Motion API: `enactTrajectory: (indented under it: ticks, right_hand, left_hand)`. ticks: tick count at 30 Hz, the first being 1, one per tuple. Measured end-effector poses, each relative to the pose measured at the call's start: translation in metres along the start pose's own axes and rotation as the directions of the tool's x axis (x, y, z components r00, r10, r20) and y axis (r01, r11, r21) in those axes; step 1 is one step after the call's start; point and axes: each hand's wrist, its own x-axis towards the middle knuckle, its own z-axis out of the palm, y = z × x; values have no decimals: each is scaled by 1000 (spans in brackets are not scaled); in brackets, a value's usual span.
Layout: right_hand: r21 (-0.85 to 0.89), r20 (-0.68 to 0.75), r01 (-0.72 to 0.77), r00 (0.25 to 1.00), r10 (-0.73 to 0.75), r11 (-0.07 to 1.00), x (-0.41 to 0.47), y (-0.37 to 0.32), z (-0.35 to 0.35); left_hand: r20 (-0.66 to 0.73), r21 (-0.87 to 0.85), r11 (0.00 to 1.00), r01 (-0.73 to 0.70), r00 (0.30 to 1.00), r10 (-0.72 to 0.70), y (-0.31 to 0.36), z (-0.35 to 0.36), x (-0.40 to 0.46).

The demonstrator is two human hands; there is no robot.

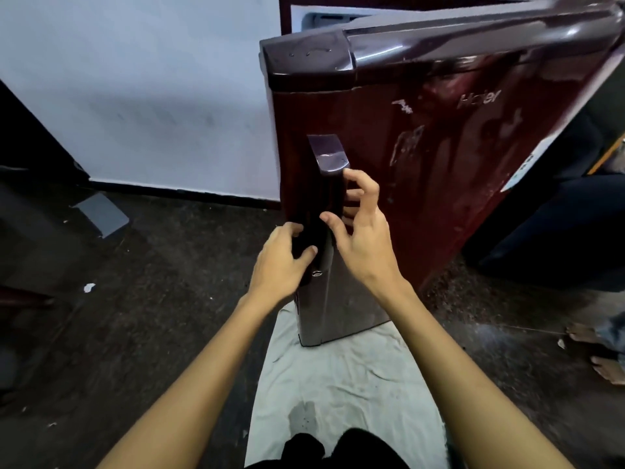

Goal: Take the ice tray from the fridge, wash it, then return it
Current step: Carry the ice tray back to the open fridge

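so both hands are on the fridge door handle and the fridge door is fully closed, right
Not quite. Both the left hand and the right hand are on the door handle, but the fridge door is not closed: the head view shows it swung open, with the white inner edge of the fridge showing behind it.

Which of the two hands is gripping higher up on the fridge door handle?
The right hand; its fingers curl near the handle top, above the left hand.

Pale crumpled cloth (pixel 341 377) spread on dark speckled floor (pixel 162 299), wet patch near its bottom edge; white wall (pixel 135 96) behind; bare feet (pixel 605 360) at right edge.
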Motion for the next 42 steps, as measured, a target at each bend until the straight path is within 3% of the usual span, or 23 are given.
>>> enactTrajectory:
  ticks: [4,18,33,42]
  right_hand:
    - [58,35,-105,994,103,993,34,7,17]
    - [43,219,-113,970,101,993,134,39,38]
    - [40,230,-68,972,57,997,192,67,55]
    - [36,231,-63,972,53,997,212,76,61]
  left_hand:
    - [107,-123,991,-47,992,60,-1,-3,39]
    - [54,-171,984,52,998,-44,-25,-9,136]
    - [-8,-223,974,43,999,-46,-40,-3,199]
    - [41,-204,978,34,999,-26,-42,-5,223]
